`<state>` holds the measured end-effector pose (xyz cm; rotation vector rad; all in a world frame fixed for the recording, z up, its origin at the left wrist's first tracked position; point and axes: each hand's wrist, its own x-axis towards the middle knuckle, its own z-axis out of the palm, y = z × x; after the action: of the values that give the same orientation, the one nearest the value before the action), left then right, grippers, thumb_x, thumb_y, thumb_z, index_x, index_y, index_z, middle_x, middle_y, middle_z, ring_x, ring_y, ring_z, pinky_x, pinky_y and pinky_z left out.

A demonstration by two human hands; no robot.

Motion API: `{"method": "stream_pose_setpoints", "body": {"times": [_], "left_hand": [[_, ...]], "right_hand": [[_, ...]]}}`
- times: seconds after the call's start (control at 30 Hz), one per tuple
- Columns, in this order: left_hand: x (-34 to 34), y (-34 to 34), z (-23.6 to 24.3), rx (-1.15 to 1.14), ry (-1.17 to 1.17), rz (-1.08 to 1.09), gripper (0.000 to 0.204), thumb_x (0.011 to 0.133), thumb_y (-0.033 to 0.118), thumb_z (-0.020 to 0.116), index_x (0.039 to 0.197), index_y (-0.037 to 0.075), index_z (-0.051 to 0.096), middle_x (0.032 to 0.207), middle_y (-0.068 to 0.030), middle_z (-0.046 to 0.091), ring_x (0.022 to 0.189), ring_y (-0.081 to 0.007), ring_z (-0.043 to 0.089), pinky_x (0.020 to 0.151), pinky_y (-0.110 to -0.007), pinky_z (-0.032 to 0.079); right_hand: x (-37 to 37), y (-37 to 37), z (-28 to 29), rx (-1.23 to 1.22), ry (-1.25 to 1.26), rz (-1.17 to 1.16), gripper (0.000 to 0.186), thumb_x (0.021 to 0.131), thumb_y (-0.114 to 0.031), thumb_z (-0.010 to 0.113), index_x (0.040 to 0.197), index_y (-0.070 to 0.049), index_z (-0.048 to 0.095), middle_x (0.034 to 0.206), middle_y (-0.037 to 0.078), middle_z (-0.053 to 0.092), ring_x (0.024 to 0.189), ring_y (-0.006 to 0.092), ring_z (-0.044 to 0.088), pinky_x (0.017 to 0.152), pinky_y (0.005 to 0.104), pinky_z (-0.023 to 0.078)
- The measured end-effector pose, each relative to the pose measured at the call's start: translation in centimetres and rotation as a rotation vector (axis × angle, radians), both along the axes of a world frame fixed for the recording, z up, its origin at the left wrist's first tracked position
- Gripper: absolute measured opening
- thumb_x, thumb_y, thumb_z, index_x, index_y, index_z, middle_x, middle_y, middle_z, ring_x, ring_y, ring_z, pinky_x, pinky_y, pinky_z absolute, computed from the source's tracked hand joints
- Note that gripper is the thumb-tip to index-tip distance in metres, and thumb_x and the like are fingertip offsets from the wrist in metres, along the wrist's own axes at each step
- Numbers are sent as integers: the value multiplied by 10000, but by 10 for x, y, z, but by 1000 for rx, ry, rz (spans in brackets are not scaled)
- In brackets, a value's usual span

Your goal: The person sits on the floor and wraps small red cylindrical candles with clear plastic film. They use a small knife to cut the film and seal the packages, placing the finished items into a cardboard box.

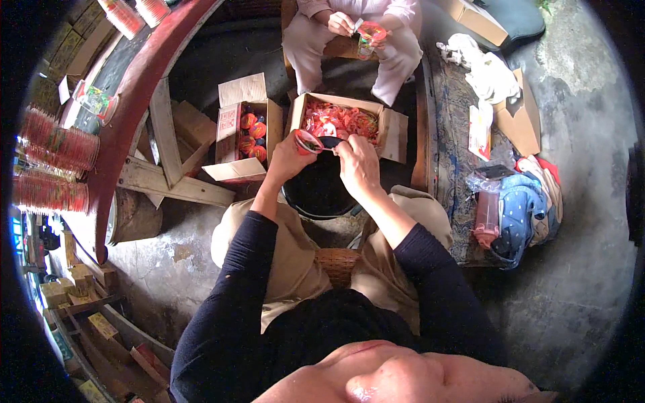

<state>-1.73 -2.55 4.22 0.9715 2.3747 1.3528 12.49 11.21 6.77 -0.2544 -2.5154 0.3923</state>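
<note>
My left hand (289, 156) grips a small red-rimmed container (307, 139) with dark contents, tilted slightly toward me. My right hand (356, 161) pinches a small black object (330, 142) against the container's right side; its exact shape is partly hidden by my fingers. Both hands are above a black bucket (316, 193) between my knees. Just beyond them, an open cardboard box (293, 114) holds a heap of red plastic pieces. To the left, another open box (228, 134) holds several red-topped cups.
A co-worker (306, 43) sits opposite, holding a red-topped cup. A red-edged table (114, 158) at left bears stacked cups. On the right, a patterned bench (443, 168) carries cardboard, cloth, a pink bottle (487, 218) and a blue dotted bag (517, 221).
</note>
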Motion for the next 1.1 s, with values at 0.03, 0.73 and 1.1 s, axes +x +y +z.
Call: {"method": "stream_pose_setpoints", "body": {"times": [0.03,0.73,1.1], "left_hand": [[-2,-1,-2,5,-39,-27,500,647,202,787,1084,56,593,916,-127,695,920,-262,673,821,-363,512],[0,4,-4,91,45,-76,500,685,218,785,1078,23,546,987,-197,654,962,-351,643,816,-400,502],[3,7,-3,209,132,-62,450,690,142,778,1051,25,536,972,-181,642,926,-337,642,800,-395,499]], "right_hand": [[-1,-1,0,31,0,9,37,785,-51,584,821,-62,579,918,111,522,931,275,541,767,390,441],[-2,1,3,-314,14,-16,59,804,-26,620,812,-25,562,889,146,548,831,354,597,729,456,494],[3,3,6,-479,-1,-2,70,815,-25,609,847,-29,547,895,142,579,883,347,601,749,438,492]]}}
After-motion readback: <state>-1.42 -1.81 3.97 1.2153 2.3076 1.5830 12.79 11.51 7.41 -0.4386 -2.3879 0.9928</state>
